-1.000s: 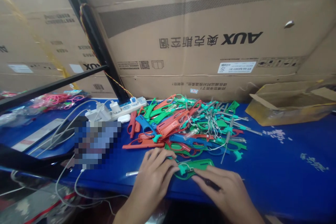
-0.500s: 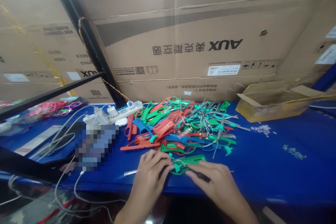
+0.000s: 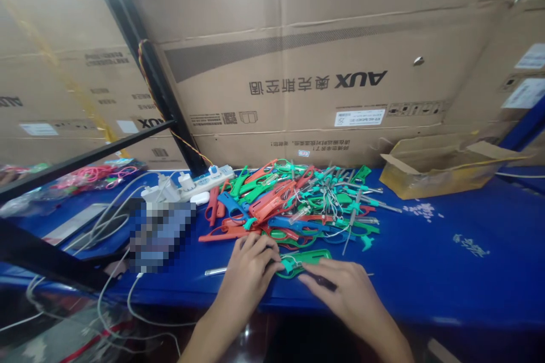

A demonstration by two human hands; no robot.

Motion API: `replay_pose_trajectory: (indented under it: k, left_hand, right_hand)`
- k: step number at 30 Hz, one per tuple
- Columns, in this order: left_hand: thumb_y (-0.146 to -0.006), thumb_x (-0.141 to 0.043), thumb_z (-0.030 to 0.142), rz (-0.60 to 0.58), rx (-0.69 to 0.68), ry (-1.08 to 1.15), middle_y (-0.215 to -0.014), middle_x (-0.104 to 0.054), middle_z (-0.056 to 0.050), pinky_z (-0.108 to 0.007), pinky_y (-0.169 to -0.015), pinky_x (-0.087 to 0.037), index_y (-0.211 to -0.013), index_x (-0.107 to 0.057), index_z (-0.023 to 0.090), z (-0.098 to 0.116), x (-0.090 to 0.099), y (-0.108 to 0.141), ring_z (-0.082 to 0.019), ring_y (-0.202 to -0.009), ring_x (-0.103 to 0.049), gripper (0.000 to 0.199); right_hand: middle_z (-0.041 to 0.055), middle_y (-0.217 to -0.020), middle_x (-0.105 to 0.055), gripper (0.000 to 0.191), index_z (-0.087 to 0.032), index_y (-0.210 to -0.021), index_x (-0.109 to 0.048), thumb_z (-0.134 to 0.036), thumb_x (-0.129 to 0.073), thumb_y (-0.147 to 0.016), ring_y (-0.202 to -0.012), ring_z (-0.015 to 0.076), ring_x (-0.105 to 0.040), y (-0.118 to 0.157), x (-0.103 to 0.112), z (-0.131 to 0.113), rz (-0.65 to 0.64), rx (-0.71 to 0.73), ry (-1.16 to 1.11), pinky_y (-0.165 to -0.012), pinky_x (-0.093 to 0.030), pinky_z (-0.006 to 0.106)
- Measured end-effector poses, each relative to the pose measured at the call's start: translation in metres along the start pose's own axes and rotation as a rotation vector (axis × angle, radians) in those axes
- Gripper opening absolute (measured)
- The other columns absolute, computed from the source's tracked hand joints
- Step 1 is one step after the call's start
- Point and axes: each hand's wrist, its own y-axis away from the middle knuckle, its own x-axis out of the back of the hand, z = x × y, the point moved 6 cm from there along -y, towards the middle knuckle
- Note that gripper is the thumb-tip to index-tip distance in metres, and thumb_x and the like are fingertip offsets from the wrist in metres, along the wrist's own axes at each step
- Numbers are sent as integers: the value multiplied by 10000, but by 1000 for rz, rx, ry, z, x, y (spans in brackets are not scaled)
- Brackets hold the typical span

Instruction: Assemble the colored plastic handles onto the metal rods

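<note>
Near the front edge of the blue table lies an open green lighter shell (image 3: 320,256), with a teal trigger piece (image 3: 289,265) and white wire inside. My left hand (image 3: 252,265) has thumb and fingers closed on the shell's left end. A metal tube (image 3: 216,271) sticks out to the left from under that hand. My right hand (image 3: 347,286) grips a slim dark tool (image 3: 322,282), its kind unclear, with the fingertips at the shell's middle. Just behind both hands is a heap of red, green and blue lighter shells (image 3: 272,204) mixed with metal tubes, teal parts and white wires.
An open cardboard box (image 3: 443,173) stands at the back right, near scattered small pale pieces (image 3: 421,210). To the left are a power strip (image 3: 213,177) with chargers, a blurred-out device (image 3: 164,238) and loose white cables. A black frame post (image 3: 149,62) rises before large cartons.
The view has shifted slightly. Both hands stay at the green lighter shell with nearly the same grip, and the heap looks unchanged.
</note>
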Motion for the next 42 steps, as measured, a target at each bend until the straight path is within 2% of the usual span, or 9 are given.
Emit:
replay_pose_trajectory:
  k: [8,17,24,29,36,39,42]
  left_hand:
    - [-948,-715,241,-12,36,80,-937,-716,8,-350,-830,-412,-824,-706,216,-2,-1,-2,-190,-891,-615,127]
    - [-1043,-563,311,40,-68,83,-961,-705,-3,-371,-894,-375,-871,-688,209,0,1,0,-186,-902,-582,236]
    - [-1065,-508,272,61,-136,-20,-1017,-716,-7,-419,-995,-340,-933,-673,209,0,-2,0,-213,-956,-570,220]
    - [-1014,-615,246,-1,-83,-4,-982,-724,15,-426,-997,-349,-902,-681,220,-4,-2,-2,-208,-942,-586,133]
    - [-935,-726,246,-27,-2,-155,-919,-745,13,-583,-1105,-232,-840,-709,232,-3,-1,-8,-258,-966,-586,98]
    - [-918,-747,236,-64,8,-86,-937,-745,17,-570,-1108,-270,-864,-713,238,-5,-3,-11,-248,-970,-599,63]
    - [-931,-732,234,-33,-23,-27,-948,-738,22,-541,-1111,-298,-883,-710,237,-6,-3,-10,-229,-970,-608,53]
  right_hand:
    - [-18,-918,-806,179,-323,-1059,-810,-375,-661,-974,-779,185,-750,-2,-2,2,-20,-1,-29,-742,-555,253]
    - [-23,-937,-809,175,-322,-1066,-806,-373,-668,-972,-785,183,-755,-2,-3,3,-26,-7,-42,-726,-551,246]
    - [-21,-1000,-814,190,-328,-1086,-800,-391,-653,-983,-860,201,-766,-3,-3,4,-58,-29,-53,-764,-554,250]
    - [-17,-1035,-812,209,-323,-1118,-794,-402,-662,-976,-912,221,-769,-3,-5,5,-74,-38,-39,-806,-570,278]
    - [10,-1072,-807,280,-308,-1208,-768,-423,-655,-979,-900,218,-773,-2,-8,8,-91,-27,-38,-832,-580,284]
    - [13,-1057,-808,279,-303,-1206,-769,-419,-650,-982,-876,215,-773,-1,-8,7,-83,-15,-38,-813,-582,278]
    - [16,-1026,-810,279,-297,-1200,-772,-420,-647,-983,-840,213,-771,-1,-7,5,-76,-1,-29,-785,-584,277]
